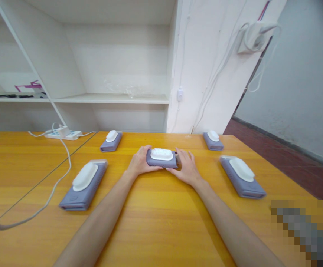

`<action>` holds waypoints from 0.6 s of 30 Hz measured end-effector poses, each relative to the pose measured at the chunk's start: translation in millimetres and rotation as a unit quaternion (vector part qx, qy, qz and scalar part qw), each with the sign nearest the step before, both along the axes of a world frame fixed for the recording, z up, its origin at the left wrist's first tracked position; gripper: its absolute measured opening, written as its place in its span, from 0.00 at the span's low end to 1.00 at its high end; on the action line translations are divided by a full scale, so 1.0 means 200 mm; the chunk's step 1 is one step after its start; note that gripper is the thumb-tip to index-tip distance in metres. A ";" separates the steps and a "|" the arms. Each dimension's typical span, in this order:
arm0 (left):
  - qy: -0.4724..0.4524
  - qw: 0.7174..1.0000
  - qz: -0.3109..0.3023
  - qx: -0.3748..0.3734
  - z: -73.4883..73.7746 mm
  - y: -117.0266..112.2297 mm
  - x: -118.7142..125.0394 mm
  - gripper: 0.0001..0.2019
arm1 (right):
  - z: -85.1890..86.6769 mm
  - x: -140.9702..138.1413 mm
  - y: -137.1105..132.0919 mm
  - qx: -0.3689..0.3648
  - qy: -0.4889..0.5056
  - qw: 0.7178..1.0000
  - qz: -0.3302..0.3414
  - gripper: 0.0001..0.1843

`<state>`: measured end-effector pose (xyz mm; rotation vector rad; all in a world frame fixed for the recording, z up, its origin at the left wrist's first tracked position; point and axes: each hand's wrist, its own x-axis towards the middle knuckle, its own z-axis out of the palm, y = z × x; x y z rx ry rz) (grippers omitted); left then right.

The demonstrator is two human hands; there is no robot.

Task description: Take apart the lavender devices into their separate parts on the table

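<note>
Between my hands is a grey-purple flat box (153, 162) with a white oval piece (162, 153) on top, its upper face bumpy. My left hand (141, 161) grips the box's left end, thumb along the near side. At the right end, my right hand (186, 167) is closed around it, next to a small dark, partly see-through bit that I cannot make out. Similar boxes with smooth white ovals stand around: one near left (79, 196), one far left (113, 142), one far right (215, 142) and one near right (247, 187).
The wooden table (156, 226) has a seam on the left. A white power strip (69, 134) and a loose white cable (64, 174) lie there. Behind is a white shelf (111, 98) with clear plastic on it. A blurred-out object (303, 230) is at lower right.
</note>
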<state>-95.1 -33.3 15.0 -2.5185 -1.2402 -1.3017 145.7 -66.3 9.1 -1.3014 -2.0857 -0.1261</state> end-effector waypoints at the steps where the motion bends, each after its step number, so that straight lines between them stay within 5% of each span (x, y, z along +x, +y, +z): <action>1: 0.011 1.000 0.003 -0.003 0.00 0.00 0.00 0.43 | 0.00 0.00 0.00 0.003 0.000 1.000 0.000 0.47; 10: 0.107 0.994 -0.005 0.019 0.05 -0.05 0.06 0.37 | 0.03 -0.04 -0.03 0.047 -0.040 0.998 0.003 0.43; 18: 0.057 0.996 0.061 0.036 0.03 -0.08 0.14 0.40 | 0.03 -0.08 -0.05 0.083 -0.052 0.995 0.003 0.33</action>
